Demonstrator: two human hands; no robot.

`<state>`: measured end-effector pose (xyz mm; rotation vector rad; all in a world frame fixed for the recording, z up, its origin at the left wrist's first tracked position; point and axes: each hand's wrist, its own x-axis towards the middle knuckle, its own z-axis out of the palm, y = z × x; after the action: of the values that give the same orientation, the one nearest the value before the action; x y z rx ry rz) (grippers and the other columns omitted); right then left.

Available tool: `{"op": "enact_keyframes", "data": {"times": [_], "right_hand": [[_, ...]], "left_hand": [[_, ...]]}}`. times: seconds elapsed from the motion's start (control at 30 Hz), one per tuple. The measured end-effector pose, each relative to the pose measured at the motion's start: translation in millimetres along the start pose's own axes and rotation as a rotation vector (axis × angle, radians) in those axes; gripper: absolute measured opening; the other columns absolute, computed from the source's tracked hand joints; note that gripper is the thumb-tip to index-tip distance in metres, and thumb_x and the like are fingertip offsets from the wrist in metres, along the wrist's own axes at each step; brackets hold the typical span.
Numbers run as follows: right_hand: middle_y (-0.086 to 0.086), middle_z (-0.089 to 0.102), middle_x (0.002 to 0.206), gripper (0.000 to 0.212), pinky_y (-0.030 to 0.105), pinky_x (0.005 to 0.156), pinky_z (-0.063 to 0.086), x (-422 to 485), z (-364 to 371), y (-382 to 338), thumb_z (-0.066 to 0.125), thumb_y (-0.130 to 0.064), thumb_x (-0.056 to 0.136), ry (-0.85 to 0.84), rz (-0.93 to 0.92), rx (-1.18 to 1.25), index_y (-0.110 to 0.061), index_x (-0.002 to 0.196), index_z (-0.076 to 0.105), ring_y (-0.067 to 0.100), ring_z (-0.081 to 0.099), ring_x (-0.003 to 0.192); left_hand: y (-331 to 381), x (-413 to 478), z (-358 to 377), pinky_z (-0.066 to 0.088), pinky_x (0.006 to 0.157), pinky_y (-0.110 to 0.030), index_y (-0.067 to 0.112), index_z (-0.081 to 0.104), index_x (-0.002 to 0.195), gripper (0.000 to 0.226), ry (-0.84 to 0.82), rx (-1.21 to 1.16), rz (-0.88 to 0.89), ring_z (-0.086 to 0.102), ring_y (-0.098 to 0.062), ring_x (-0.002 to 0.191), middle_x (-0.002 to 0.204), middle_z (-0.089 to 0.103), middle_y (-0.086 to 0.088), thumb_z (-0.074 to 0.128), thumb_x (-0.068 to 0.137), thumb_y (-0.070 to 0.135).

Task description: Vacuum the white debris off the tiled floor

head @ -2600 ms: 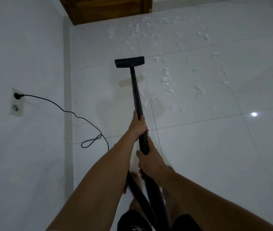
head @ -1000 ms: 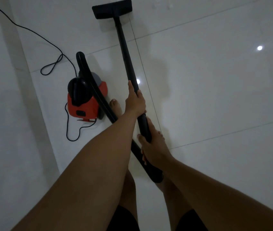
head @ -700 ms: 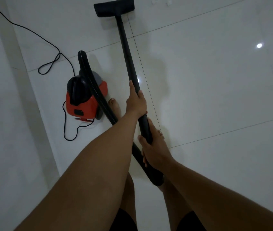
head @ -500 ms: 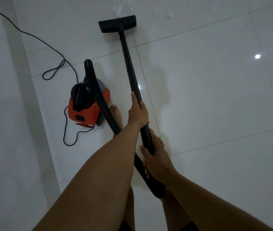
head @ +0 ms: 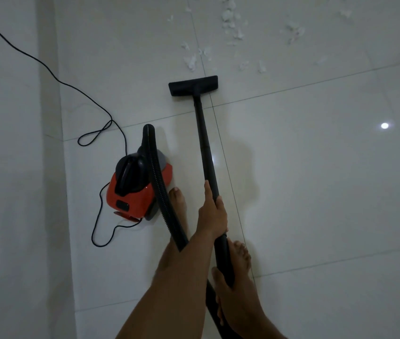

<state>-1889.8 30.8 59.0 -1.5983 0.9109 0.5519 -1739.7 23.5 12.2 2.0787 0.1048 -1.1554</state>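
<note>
Left hand grip: your left hand (head: 212, 214) is wrapped tight around the black wand (head: 205, 148), with the thumb laid along the tube toward the far end.
Right hand grip: your right hand (head: 233, 294) is clamped on the same wand nearer to you, below the left hand, at the thicker handle section.
Wand: it runs from your hands away toward the far side, tilted slightly left, and crosses a grout line.
Floor head: the flat black floor head (head: 193, 85) sits on the tiled floor (head: 316, 179) at the far end of the wand, set crosswise to it.
White debris: the white debris (head: 230, 33) lies scattered on the tiles beyond the floor head, at the far edge of view. The nearest scraps lie just past the head; the head is not touching them.
Hose: the ribbed black hose (head: 159, 187) arches up from the canister and passes behind your left forearm.
Canister: the red and black vacuum body (head: 135, 189) stands on the floor left of the wand, just beside your left foot (head: 178, 204).
Right foot: your right foot (head: 240, 255) shows just right of the wand, between your hands.
Power cord: the black cord (head: 54, 74) trails from the far left, loops once on the floor, and reaches the canister.
Wall: a white wall (head: 10, 167) bounds the left side.
</note>
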Motion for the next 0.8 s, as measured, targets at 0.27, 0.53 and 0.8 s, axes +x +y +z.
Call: {"op": "enact_keyframes", "data": {"times": [0.27, 0.53, 0.8], "right_hand": [[0.007, 0.017, 0.166, 0.096, 0.007, 0.103, 0.009, 40.6, 8.0, -6.1, 0.044, -0.06, 0.087, -0.013, 0.179, -0.2, -0.024, 0.162, -0.003, 0.023, 0.017, 0.155], [0.002, 0.015, 0.167, 0.088, -0.002, 0.092, 0.02, 34.8, -2.4, -14.0, 0.048, -0.041, 0.102, -0.045, 0.154, -0.13, -0.032, 0.154, -0.023, 0.021, 0.017, 0.155], [0.01, 0.017, 0.169, 0.085, 0.05, 0.124, 0.015, 66.0, 4.7, -6.2, 0.034, -0.081, 0.072, 0.003, 0.165, -0.216, -0.076, 0.139, -0.018, 0.031, 0.016, 0.156]], "left_hand": [[-7.3, 9.3, -6.0, 0.046, 0.051, -0.018, 0.045, -0.018, 0.157, 0.065, -0.032, 0.014, -0.054, 0.057, -0.01, 0.057, 0.075, 0.057, -0.002, 0.028, 0.111, 0.036], [25.3, 6.4, -21.3, 0.057, 0.072, -0.027, 0.036, -0.018, 0.159, 0.064, -0.04, 0.087, -0.06, 0.066, -0.019, 0.079, 0.118, 0.063, -0.005, 0.027, 0.112, 0.031], [76.7, 2.7, -45.9, 0.016, 0.057, 0.012, 0.018, -0.013, 0.161, 0.06, -0.116, 0.206, -0.047, 0.021, 0.004, 0.06, 0.109, 0.057, -0.001, 0.024, 0.113, 0.025]]}}
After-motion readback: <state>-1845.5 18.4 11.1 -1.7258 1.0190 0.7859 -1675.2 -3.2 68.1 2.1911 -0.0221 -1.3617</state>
